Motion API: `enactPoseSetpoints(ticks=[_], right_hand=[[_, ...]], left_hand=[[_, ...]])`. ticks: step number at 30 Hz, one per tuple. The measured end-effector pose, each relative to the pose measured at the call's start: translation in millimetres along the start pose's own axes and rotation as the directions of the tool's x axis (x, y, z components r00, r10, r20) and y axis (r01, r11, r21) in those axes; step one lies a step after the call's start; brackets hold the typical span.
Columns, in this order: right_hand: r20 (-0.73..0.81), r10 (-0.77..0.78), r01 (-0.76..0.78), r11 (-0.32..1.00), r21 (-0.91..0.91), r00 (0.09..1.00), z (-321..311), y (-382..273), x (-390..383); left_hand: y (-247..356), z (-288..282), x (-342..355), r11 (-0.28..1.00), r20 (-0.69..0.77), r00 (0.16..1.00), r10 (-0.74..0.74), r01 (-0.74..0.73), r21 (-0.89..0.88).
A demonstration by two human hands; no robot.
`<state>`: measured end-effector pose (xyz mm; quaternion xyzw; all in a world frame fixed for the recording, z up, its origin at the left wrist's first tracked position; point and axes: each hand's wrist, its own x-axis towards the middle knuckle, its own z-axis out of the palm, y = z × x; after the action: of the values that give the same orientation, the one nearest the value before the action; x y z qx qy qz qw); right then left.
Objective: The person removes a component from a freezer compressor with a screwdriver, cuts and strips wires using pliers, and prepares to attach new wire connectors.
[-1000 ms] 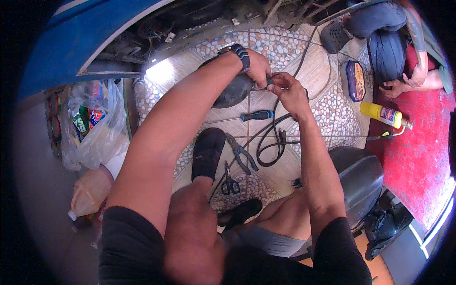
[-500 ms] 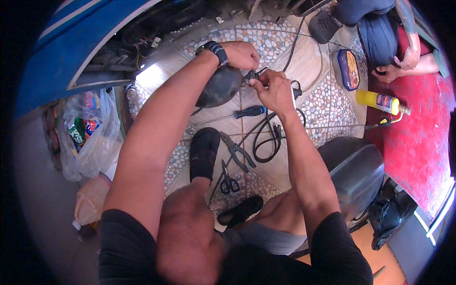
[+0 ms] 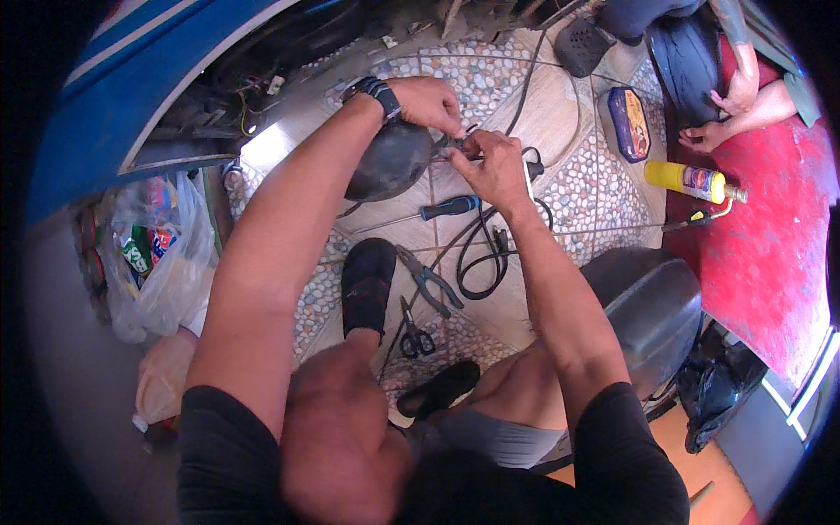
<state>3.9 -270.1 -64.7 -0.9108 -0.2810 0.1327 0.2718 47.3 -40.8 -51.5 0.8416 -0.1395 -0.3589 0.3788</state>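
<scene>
Both hands come together at the end of a dark, rounded, bulky part (image 3: 391, 164) on the tiled floor. My left hand (image 3: 426, 103), with a black watch on its wrist, reaches over that part, fingers pinched close. Facing it, my right hand (image 3: 496, 171) pinches with thumb and forefinger. Between the fingertips are small dark, wire-like pieces (image 3: 449, 143), mostly hidden. A screwdriver (image 3: 452, 207) with a blue and black handle lies just below my hands. Closer to me are pliers (image 3: 429, 280), black scissors (image 3: 417, 341) and a looped black cable (image 3: 477, 291).
At the upper right sits another person, their hands (image 3: 713, 133) near a red board (image 3: 761, 280). A yellow gas canister (image 3: 684, 179) and a dark blue oval container (image 3: 626, 127) are beside them. A blue vehicle panel (image 3: 131, 96) and a plastic bag (image 3: 162, 254) stand left.
The view has shifted slightly, so everything sits a little further left. My fingertips have moved slightly around the small dark pieces; both hands stay at the same spot.
</scene>
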Motion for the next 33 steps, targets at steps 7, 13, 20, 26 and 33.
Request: enactPoseSetpoints(ticks=[7,13,20,26,33], right_hand=[[-0.101,-0.083,0.087,0.996,0.036,0.991,8.4,4.1,3.8],[0.04,0.213,-0.211,0.976,-0.055,0.976,7.5,-15.4,17.3],[0.108,0.475,-0.458,0.876,-0.151,0.873,6.7,-17.0,42.9],[0.203,0.243,-0.307,0.865,0.397,0.948,-0.2,4.8,42.6],[0.458,0.121,-0.431,0.607,0.668,0.881,-13.9,34.5,30.9]], left_hand=[[4.6,1.0,-9.3,0.999,-0.028,0.999,0.03,-0.031,-0.036],[0.5,-0.2,-5.7,0.992,-0.029,0.999,0.026,-0.029,-0.12],[-0.5,3.7,-12.8,0.992,-0.174,0.983,0.053,-0.072,-0.104],[9.0,10.8,-7.4,0.977,-0.19,0.982,-0.024,0.063,0.202],[-12.2,7.6,2.3,0.987,-0.224,0.974,0.035,0.001,0.16]])
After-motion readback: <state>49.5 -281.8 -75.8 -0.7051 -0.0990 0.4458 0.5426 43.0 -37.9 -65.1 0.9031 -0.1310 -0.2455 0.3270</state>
